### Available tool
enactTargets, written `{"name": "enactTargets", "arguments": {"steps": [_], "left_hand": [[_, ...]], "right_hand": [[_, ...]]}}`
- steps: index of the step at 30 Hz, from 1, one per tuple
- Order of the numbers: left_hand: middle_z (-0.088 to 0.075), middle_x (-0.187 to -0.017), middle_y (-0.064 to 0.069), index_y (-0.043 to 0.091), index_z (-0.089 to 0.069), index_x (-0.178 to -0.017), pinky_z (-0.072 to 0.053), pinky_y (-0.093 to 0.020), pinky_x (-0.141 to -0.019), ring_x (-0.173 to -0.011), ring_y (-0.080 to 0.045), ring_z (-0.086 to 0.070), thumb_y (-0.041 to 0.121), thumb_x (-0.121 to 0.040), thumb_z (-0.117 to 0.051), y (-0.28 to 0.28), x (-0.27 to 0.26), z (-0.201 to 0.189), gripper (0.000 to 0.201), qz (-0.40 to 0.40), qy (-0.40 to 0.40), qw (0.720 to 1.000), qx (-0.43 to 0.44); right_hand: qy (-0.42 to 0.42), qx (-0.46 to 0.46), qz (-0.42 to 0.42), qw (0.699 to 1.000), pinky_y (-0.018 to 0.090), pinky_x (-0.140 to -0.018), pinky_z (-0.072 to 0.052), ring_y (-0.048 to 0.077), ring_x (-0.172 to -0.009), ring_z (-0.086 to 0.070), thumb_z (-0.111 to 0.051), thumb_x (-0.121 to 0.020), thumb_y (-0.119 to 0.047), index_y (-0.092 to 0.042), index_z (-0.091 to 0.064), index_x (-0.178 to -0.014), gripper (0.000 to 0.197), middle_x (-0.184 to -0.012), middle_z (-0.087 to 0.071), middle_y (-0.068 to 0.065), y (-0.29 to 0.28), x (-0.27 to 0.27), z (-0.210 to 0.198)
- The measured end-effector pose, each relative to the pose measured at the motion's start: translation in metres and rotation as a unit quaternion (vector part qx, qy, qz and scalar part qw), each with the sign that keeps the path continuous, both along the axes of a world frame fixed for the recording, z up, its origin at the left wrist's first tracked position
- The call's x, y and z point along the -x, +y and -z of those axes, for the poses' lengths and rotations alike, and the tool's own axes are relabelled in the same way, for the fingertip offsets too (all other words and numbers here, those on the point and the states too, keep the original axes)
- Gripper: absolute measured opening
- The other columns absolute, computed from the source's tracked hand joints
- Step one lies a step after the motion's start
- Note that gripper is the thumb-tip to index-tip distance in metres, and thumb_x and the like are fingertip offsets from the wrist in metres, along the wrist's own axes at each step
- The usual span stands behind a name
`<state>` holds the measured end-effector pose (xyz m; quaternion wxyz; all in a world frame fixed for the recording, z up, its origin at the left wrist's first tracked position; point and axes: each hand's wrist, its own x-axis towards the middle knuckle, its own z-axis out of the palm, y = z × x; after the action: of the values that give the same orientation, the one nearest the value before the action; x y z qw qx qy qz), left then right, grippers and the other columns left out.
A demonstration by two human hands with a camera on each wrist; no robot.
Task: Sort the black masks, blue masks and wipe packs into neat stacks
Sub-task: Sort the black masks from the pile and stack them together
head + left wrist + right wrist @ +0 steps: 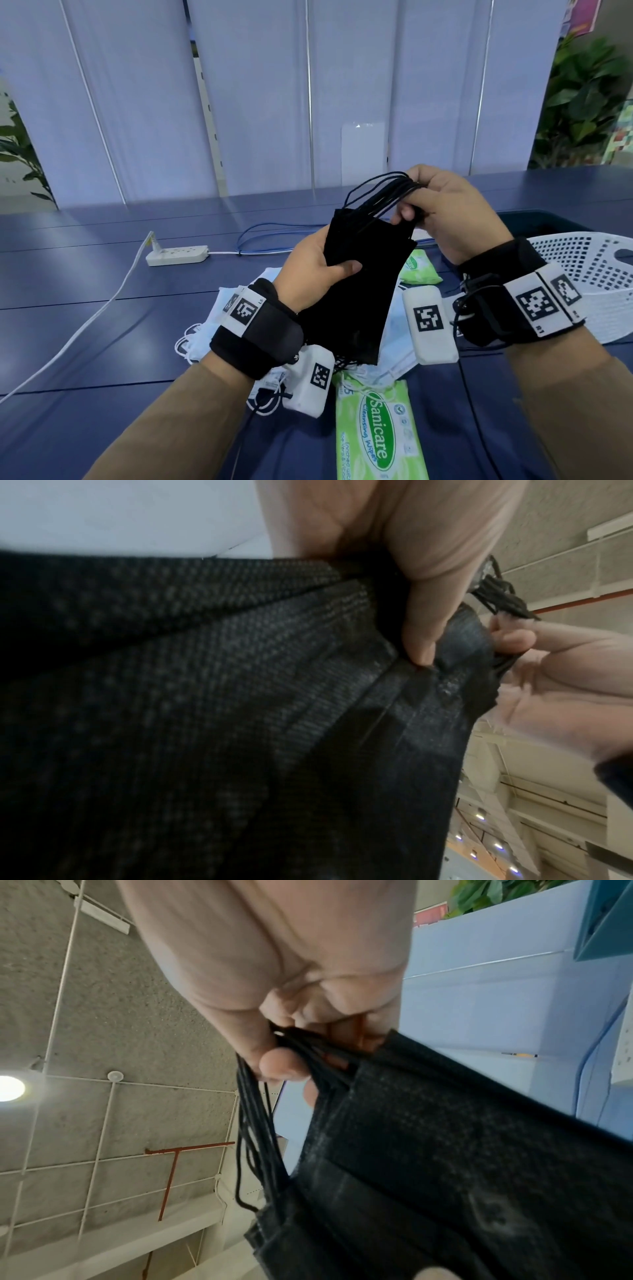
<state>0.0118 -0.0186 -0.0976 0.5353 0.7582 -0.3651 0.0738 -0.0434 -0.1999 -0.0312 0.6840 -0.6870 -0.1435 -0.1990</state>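
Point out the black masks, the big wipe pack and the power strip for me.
black masks (pixel 356 284): head view, middle of the held bundle's front face.
big wipe pack (pixel 376 431): head view, on its green label.
power strip (pixel 176 255): head view, top of its white body.

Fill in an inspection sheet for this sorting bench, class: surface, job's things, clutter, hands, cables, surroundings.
Surface: dark blue table.
Job's things: black masks held above the table; blue masks heaped loosely beneath; one green wipe pack near the front edge, another behind the heap. No neat stacks yet.
Clutter: white perforated basket at right.
Hands: left hand grips the black masks' bodies; right hand pinches their ear loops.
Cables: white power strip and lead; blue cable.
Surroundings: pale partition panels; leafy plants.
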Motion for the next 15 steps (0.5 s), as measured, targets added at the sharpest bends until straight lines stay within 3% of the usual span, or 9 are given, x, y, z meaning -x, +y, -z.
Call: {"name": "enactTargets", "arguments": {"steps": [3, 7, 11, 15], "left_hand": [[-0.068, -0.096, 0.016, 0.031, -0.059, -0.103, -0.047, -0.024, -0.091, -0.095, -0.002, -0.064, 0.007, -0.078, -0.069, 0.001, -0.004, 0.005, 0.036, -0.003, -0.011, 1.0, -0.007], [-0.069, -0.092, 0.018, 0.033, -0.061, -0.1, -0.049, -0.031, -0.094, -0.096, -0.007, -0.065, 0.013, -0.074, -0.067, 0.004, -0.007, 0.012, 0.034, 0.004, 0.002, 1.0, 0.005], [-0.069, -0.092, 0.016, 0.031, -0.061, -0.1, -0.05, -0.034, -0.094, -0.096, -0.01, -0.066, 0.013, -0.073, -0.068, 0.004, -0.009, 0.015, 0.033, 0.016, 0.008, 1.0, 0.012], [-0.069, -0.093, 0.006, 0.022, -0.062, -0.098, -0.051, -0.035, -0.092, -0.092, -0.011, -0.065, 0.011, -0.072, -0.068, 0.002, -0.008, 0.014, 0.029, 0.039, 0.038, 0.998, 0.03]], "right_hand": [[0.003, 0.023, -0.015, 1.0, 0.025, -0.055, -0.039, 0.015, -0.044, -0.044, -0.041, -0.09, 0.008, -0.011, -0.048, -0.07, 0.029, -0.042, -0.04, -0.005, 0.003, 0.002, 0.0], [0.011, 0.044, -0.013, 0.999, 0.022, -0.052, -0.038, 0.015, -0.044, -0.041, -0.043, -0.089, 0.008, -0.009, -0.049, -0.07, 0.026, -0.042, -0.04, -0.005, 0.006, 0.001, 0.001], [0.013, 0.047, -0.019, 0.999, 0.02, -0.049, -0.039, 0.014, -0.043, -0.041, -0.052, -0.073, -0.009, -0.009, -0.049, -0.071, 0.004, -0.042, -0.041, -0.005, 0.009, 0.002, 0.0], [0.007, 0.054, -0.018, 0.998, 0.02, -0.048, -0.038, 0.014, -0.043, -0.039, -0.052, -0.071, -0.015, -0.009, -0.048, -0.07, 0.007, -0.043, -0.042, -0.004, 0.012, 0.004, -0.001]]}}
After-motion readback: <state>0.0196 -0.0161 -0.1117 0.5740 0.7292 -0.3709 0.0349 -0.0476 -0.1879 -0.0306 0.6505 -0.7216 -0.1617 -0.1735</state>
